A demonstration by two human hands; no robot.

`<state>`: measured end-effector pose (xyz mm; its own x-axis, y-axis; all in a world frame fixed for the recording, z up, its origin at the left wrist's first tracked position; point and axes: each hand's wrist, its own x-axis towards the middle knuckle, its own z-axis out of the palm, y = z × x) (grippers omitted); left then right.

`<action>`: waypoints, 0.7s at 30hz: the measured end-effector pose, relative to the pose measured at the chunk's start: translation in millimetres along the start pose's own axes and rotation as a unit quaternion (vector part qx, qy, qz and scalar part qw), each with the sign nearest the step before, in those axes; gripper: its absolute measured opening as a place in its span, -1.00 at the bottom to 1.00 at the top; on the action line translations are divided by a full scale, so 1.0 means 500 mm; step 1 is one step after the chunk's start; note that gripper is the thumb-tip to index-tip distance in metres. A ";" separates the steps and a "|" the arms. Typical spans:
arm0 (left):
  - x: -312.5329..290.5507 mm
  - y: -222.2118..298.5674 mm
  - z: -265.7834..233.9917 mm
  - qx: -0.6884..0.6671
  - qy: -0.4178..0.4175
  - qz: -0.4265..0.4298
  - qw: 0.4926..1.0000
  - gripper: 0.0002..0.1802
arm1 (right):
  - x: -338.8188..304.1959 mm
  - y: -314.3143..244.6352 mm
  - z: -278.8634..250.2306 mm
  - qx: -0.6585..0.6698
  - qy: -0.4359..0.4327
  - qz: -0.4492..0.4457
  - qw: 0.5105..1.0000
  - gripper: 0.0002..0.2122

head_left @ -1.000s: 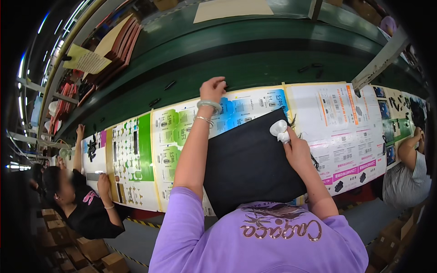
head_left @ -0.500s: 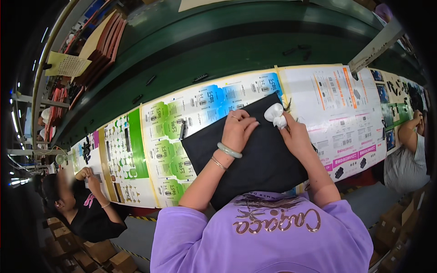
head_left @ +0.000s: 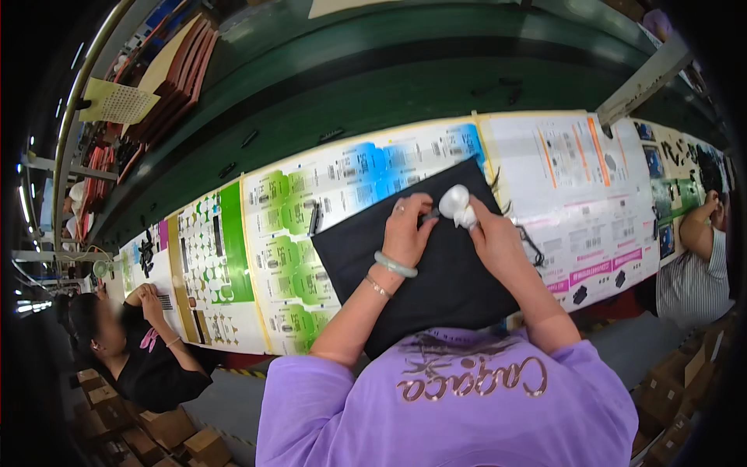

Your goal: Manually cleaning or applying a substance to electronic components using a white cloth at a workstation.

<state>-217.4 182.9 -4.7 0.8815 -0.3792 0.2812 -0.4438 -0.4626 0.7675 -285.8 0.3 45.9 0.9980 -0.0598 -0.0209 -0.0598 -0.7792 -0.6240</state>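
Note:
A white knotted bundle (head_left: 456, 204), which looks like bunched cloth, is pinched between the thumb and fingers of my right hand (head_left: 498, 237). It sits above the upper part of a black cloth (head_left: 436, 284) spread in front of me. Close by on the left, my left hand (head_left: 408, 229) has its thumb and fingertips drawn together over the same cloth. A small greyish bit shows at those fingertips, too small to name. Dark cords (head_left: 532, 247) trail out past the cloth's right edge, partly behind my right hand.
Printed sheets in green, blue and pink (head_left: 299, 257) cover the worktable. A small black part (head_left: 314, 219) lies left of the cloth. Beyond runs a green conveyor belt (head_left: 373, 86) carrying several black parts. Co-workers sit left (head_left: 148, 350) and right (head_left: 692, 272); cartons (head_left: 167, 426) stand behind.
My right hand has drawn the white bundle a little left and nearer. My left hand has shifted slightly right, its fingers now closer to the bundle. Parts on the belt have slid left.

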 end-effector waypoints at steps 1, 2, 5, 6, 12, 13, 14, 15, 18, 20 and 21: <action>0.003 -0.001 0.000 0.004 0.007 0.002 1.000 -0.56 | 0.001 -0.004 -0.005 -0.004 -0.025 0.008 1.000 -0.49; 0.007 0.000 0.001 0.008 0.014 0.004 1.000 -0.56 | 0.010 -0.005 -0.015 0.039 0.004 -0.008 0.999 -0.48; -0.002 0.005 0.010 0.009 0.020 0.003 1.000 -0.57 | 0.008 -0.010 -0.006 0.070 0.062 -0.011 0.996 -0.50; 0.005 0.008 0.013 0.012 0.023 0.008 1.000 -0.57 | 0.022 -0.016 -0.003 -0.035 -0.008 0.020 0.999 -0.53; 0.035 0.021 -0.045 0.061 -0.118 0.119 0.984 -0.54 | 0.030 0.020 -0.047 0.099 0.032 0.042 0.994 -0.55; 0.041 0.012 -0.052 0.085 -0.141 0.154 0.974 -0.54 | 0.029 0.013 -0.060 0.101 0.027 0.060 0.993 -0.54; 0.049 0.002 -0.056 0.110 -0.164 0.189 0.962 -0.53 | 0.023 0.015 -0.059 0.111 0.025 0.064 0.991 -0.54; 0.064 -0.001 -0.058 0.135 -0.184 0.228 0.946 -0.53 | 0.019 0.020 -0.061 0.120 0.028 0.065 0.990 -0.54; 0.074 0.004 -0.057 0.103 -0.171 0.188 0.962 -0.66 | -0.001 0.029 -0.039 0.111 0.037 0.047 0.992 -0.53; 0.063 0.000 -0.043 0.077 -0.143 0.136 0.977 -0.71 | -0.014 0.024 -0.031 0.114 0.022 0.049 0.992 -0.53; 0.052 0.000 -0.033 0.065 -0.121 0.107 0.985 -0.73 | -0.015 0.021 -0.027 0.102 0.017 0.039 0.994 -0.53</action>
<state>-191.7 186.1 12.1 0.7086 -0.6521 0.2696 -0.6455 -0.4448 0.6209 -294.4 -15.9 50.2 0.9890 -0.1391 -0.0505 -0.1276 -0.6285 -0.7673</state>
